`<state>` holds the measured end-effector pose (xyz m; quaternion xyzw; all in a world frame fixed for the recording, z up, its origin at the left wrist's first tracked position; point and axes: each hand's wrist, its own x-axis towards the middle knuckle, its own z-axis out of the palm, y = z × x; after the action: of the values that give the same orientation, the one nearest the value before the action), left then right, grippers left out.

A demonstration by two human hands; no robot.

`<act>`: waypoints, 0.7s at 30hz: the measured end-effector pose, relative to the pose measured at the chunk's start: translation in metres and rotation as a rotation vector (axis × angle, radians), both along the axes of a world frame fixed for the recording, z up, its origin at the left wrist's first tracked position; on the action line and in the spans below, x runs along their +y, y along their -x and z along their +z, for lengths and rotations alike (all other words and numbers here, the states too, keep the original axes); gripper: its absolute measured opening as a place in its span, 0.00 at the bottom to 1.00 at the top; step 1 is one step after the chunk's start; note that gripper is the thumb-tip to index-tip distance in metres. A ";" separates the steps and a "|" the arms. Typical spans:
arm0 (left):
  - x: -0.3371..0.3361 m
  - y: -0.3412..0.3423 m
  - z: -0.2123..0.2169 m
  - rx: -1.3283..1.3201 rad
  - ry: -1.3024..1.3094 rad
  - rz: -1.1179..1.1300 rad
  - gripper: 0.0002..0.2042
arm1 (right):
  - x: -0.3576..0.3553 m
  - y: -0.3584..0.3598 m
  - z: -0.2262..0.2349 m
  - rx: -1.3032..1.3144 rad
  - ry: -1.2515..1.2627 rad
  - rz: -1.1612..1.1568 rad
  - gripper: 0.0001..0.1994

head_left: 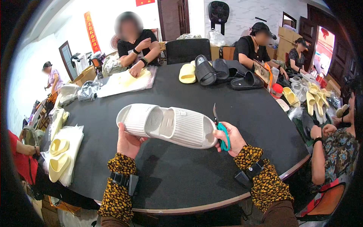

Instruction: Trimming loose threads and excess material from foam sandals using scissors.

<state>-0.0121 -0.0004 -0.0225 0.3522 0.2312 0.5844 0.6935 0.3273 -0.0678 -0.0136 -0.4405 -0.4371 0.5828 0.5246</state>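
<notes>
A pair of pale grey-white slide slippers (191, 126), with ribbed straps, is held level above the table, fitted together end to end. My left hand (127, 143) grips their left end, thumb on the near edge and fingers beneath. At the right end, my right hand (235, 140) pinches the slipper's edge. That same hand also holds a pair of scissors (224, 139) with teal handles, whose dark blades point up and away from me. Whether the blades are parted is hard to make out.
The black table (177, 178) has yellow slippers (59, 166) on plastic bags at left. Black slides (206, 72) and a yellow slide (187, 73) lie at the far side. A person (138, 49) handles bags (128, 81) opposite; other people sit at right, near a slipper pile (314, 98).
</notes>
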 end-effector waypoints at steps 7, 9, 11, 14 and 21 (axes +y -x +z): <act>0.000 0.004 -0.002 0.015 -0.016 0.019 0.30 | 0.002 0.000 -0.005 0.011 -0.019 0.015 0.22; -0.001 0.003 -0.001 0.013 -0.028 0.002 0.30 | 0.002 -0.001 -0.005 0.009 -0.030 0.014 0.22; -0.004 -0.003 0.003 0.033 0.003 0.037 0.30 | 0.002 -0.003 -0.006 -0.002 -0.024 0.012 0.22; -0.006 -0.010 0.008 0.071 0.062 0.117 0.31 | 0.000 -0.003 -0.004 -0.012 -0.025 0.009 0.23; -0.002 -0.002 0.002 0.070 0.027 0.068 0.32 | -0.001 0.000 0.000 0.004 -0.010 0.012 0.22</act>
<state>-0.0105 -0.0020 -0.0208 0.3549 0.2749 0.5919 0.6694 0.3271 -0.0684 -0.0138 -0.4342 -0.4418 0.5844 0.5242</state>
